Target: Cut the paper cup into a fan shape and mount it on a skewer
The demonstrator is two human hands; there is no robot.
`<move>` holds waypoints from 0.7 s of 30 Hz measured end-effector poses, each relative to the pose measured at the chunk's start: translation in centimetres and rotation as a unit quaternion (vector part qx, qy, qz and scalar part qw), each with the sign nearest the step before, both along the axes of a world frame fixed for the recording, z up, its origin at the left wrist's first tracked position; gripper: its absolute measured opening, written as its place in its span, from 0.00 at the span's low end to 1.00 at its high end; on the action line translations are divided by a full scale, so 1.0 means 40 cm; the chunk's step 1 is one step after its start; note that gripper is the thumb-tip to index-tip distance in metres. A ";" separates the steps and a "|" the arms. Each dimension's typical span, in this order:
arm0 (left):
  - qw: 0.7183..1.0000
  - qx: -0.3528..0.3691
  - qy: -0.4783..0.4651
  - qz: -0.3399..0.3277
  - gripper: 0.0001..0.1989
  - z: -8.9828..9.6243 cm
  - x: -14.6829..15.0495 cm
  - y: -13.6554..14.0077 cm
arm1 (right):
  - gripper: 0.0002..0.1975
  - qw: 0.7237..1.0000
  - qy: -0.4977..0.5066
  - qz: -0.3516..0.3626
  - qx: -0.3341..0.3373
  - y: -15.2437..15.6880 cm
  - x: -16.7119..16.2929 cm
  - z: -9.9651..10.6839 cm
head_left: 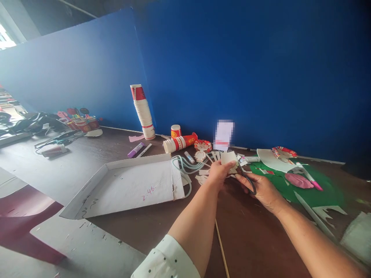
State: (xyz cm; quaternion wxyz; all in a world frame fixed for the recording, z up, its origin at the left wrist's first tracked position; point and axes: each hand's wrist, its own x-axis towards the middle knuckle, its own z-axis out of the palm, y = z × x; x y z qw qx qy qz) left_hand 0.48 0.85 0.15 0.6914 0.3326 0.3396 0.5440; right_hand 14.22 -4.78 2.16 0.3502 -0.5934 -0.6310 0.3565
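Note:
My left hand (218, 172) is closed on a piece of off-white card (228, 157), with the thumb on top. Narrow strips fan out at the card's left side; I cannot tell whether they are joined to it. My right hand (262, 189) grips dark-handled scissors (252, 184), its fingers at the handle loops. The scissor blades lie against the right edge of the card, partly hidden. Just beyond my left hand lies a paper cutout figure (200, 155) with a red-and-white curled top. White paper scraps (203, 172) lie around both hands.
A shallow white cardboard tray (124, 189) lies left. Behind stand a tall stack of paper cups (142, 114) and a short cup (175, 131), near a toppled stack (181, 143). Green sheet (327, 191) and pink marker (314, 182) are right. A thin stick (222, 251) lies in front.

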 end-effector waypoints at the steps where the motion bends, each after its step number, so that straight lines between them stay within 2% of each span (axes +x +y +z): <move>1: 1.000 -0.001 0.003 0.000 0.18 0.001 0.000 0.000 | 0.20 1.000 0.001 -0.001 0.000 -0.001 -0.002 0.001; 14: 1.000 -0.001 -0.001 0.002 0.16 -0.003 0.003 0.002 | 0.21 1.000 -0.001 0.001 0.013 -0.005 -0.004 0.015; 21: 1.000 -0.009 0.007 0.002 0.16 -0.007 0.004 0.006 | 0.19 0.999 0.041 -0.007 -0.004 -0.011 -0.009 0.021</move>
